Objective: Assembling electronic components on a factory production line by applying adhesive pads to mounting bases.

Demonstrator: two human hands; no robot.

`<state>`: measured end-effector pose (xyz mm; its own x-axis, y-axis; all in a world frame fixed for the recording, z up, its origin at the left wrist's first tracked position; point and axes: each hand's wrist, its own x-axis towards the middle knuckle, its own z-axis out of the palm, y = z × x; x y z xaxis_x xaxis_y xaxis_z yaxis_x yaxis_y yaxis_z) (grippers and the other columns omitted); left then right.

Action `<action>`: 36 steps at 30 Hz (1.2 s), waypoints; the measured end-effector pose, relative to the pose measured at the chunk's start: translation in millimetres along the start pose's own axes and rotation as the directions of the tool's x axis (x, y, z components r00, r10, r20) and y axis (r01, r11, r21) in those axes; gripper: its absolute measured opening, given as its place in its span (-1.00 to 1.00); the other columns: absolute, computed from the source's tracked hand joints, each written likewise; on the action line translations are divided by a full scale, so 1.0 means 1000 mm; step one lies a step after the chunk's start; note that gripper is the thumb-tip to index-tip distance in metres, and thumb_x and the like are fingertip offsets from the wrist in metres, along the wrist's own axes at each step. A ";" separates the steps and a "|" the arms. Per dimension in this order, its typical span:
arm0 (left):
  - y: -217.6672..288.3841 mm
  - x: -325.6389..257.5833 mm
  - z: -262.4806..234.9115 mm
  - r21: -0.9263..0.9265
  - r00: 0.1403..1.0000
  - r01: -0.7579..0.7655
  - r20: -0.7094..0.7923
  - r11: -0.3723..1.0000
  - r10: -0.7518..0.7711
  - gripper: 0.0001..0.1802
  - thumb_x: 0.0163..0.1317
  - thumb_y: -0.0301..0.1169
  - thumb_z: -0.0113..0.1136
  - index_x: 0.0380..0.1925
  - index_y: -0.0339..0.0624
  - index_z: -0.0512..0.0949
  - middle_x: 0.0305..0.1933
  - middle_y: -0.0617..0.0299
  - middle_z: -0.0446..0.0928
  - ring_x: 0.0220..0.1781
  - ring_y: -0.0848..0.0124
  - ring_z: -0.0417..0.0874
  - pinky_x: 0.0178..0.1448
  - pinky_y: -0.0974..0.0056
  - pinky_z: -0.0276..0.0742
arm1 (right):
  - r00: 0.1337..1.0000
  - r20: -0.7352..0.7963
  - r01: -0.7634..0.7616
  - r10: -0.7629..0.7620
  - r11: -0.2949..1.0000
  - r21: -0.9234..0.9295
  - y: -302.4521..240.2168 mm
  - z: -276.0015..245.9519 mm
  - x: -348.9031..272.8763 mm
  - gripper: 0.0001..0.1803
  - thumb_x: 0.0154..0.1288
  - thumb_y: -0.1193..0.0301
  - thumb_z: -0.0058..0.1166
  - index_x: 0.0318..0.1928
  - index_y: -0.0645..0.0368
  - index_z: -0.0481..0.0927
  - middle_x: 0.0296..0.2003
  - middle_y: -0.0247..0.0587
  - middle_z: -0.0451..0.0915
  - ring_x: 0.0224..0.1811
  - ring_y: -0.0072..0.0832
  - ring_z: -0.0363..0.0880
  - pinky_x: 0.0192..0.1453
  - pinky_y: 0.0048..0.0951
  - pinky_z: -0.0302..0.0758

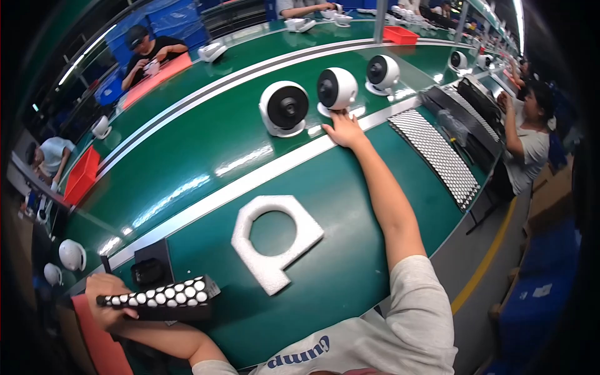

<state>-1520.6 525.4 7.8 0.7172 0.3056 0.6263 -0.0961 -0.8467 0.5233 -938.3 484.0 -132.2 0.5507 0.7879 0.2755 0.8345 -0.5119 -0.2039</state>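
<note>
My left hand [107,301], at the lower left, is closed around the end of a black strip with white round dots [165,295]. My right arm stretches forward, and my right hand [345,129] has its fingers spread at the base of the middle white ball-shaped camera [337,89], at the belt's near edge. Beside it stand a larger ball-shaped camera [285,107] on the left and another ball-shaped camera [382,74] on the right, each with a black round front. A white foam piece with a round hole [300,226] lies flat on the green table between my arms.
A dotted black sheet [434,153] lies at the right of the table, beside dark trays. Near my left hand is a small black item [147,271]. Red bins [82,175] stand along the green conveyor belt [181,150]. Co-workers sit across it and at right.
</note>
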 end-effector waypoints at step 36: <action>0.003 0.011 -0.025 -0.089 0.995 -0.022 0.098 0.996 0.030 -0.60 -0.34 -0.15 0.41 -0.72 -0.27 0.52 -0.84 0.26 0.40 -0.87 0.43 0.35 -0.75 0.46 0.11 | 0.524 -0.764 0.259 0.375 0.785 0.563 -0.012 -0.073 -0.003 -0.76 0.22 0.42 -0.16 -0.39 0.41 0.44 -0.52 -0.04 0.58 -0.45 -0.27 0.60 -0.36 -0.36 0.47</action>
<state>-1530.4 537.5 30.6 0.7783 0.2356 0.5821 -0.1728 -0.8108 0.5592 -948.1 462.6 -61.6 0.6167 -0.0403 0.7861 0.7866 -0.0055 -0.6174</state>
